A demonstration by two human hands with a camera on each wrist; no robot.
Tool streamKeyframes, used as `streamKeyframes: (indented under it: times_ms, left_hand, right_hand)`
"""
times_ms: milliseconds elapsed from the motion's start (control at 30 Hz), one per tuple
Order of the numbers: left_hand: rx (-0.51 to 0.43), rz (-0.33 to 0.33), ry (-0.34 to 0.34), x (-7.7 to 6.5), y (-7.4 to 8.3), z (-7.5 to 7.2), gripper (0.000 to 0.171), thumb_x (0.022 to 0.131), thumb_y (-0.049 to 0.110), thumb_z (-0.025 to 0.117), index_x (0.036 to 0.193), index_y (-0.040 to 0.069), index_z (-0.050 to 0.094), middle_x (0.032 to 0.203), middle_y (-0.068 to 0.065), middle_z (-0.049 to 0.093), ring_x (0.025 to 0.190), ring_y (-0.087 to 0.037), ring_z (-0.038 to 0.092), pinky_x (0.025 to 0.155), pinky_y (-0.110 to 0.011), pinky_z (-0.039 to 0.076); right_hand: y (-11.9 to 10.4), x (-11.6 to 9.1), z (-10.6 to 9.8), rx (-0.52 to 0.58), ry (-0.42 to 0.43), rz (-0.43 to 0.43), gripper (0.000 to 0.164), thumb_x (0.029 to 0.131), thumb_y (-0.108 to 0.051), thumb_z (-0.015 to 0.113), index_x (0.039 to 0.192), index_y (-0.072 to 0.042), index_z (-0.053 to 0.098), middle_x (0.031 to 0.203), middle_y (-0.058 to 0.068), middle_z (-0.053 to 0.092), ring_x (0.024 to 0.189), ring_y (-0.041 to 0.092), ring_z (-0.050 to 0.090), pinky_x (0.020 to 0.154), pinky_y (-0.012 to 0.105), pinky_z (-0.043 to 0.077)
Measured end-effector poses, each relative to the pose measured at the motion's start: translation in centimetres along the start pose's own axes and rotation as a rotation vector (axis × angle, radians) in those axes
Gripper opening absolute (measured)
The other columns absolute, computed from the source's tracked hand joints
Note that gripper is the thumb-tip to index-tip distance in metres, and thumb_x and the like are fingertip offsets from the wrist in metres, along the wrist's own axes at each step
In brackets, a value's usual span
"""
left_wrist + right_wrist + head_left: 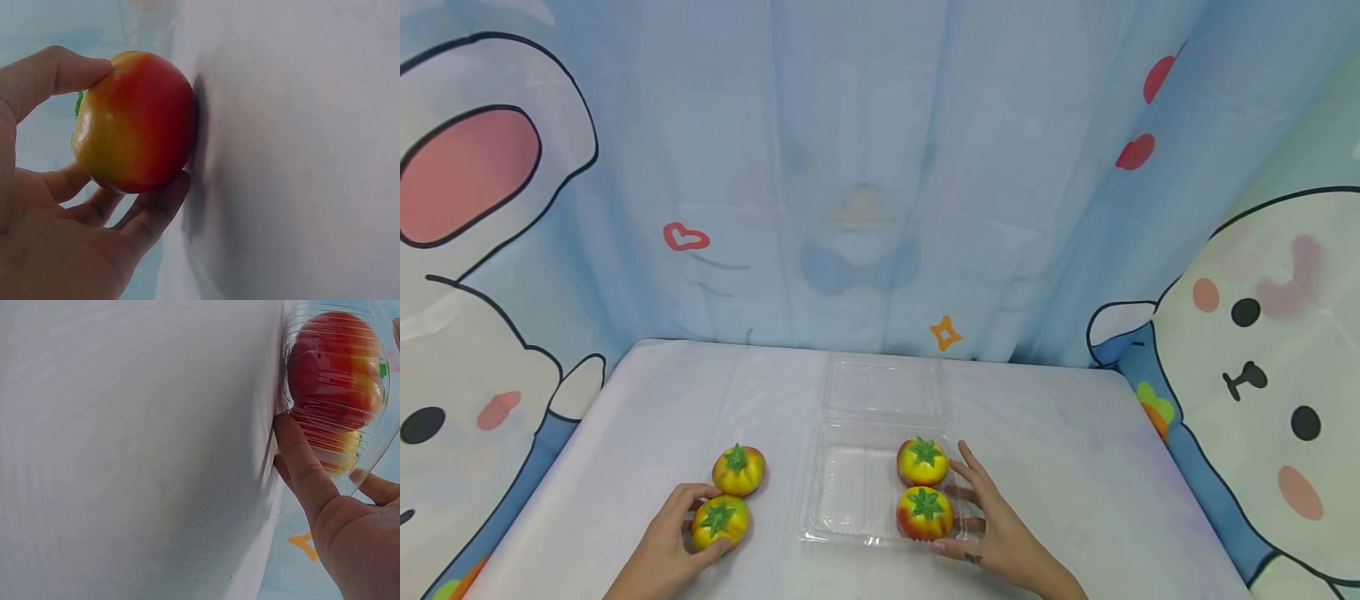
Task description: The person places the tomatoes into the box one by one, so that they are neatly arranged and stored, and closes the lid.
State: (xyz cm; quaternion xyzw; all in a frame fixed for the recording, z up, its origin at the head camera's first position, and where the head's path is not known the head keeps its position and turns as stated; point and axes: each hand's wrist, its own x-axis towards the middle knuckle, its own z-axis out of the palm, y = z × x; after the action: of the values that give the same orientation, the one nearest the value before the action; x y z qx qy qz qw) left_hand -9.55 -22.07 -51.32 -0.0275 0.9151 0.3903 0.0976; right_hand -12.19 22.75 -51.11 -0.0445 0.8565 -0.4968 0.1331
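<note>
My left hand grips a yellow-and-red toy fruit with a green star-shaped top, like a tomato or persimmon. Thumb and fingers lie on opposite sides of it, close over the cloth. A similar toy fruit sits right behind it. My right hand rests against the right side of a clear plastic clamshell box, fingers spread, thumb near the front corner. Inside the box's right half sit two more such fruits, a front one and a back one. The left wrist view shows the held fruit's red side.
The box's hinged lid lies folded back, flat on the table behind the base. A white cloth covers the table. Behind and beside it hangs a light blue cartoon curtain.
</note>
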Motion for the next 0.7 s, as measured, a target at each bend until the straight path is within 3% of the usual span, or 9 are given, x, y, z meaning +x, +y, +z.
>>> streamKeyframes:
  times_ms: [267,500,700]
  left_hand:
    - [-0.006,0.074,0.0,-0.5,0.7,-0.7,0.064,0.082,0.035,0.091,0.134,0.016,0.058,0.133,-0.001,0.06,0.118,-0.017,0.058,0.094,-0.032,0.06]
    - [-0.06,0.101,-0.029,-0.8,2.6,-1.0,0.062,0.082,0.039,0.091,0.132,0.021,0.059,0.134,0.001,0.061,0.12,-0.018,0.058,0.094,-0.029,0.06]
    - [-0.114,0.175,-0.032,-0.7,4.1,-0.9,0.058,0.083,0.04,0.09,0.13,0.023,0.061,0.132,0.003,0.063,0.117,-0.014,0.06,0.093,-0.026,0.061]
  right_hand:
    - [0.0,0.1,-0.1,-0.005,-0.002,0.008,0.119,0.073,-0.033,0.099,0.167,-0.026,0.027,0.182,0.004,-0.004,0.145,0.046,0.051,0.099,0.04,0.064]
    - [0.0,0.1,-0.1,-0.005,-0.004,0.008,0.115,0.073,-0.033,0.099,0.166,-0.029,0.03,0.182,0.005,-0.005,0.145,0.046,0.051,0.1,0.044,0.064]
    - [0.1,0.1,-0.1,-0.01,-0.008,0.009,0.114,0.075,-0.035,0.098,0.166,-0.029,0.029,0.182,0.005,-0.005,0.145,0.046,0.051,0.1,0.046,0.063]
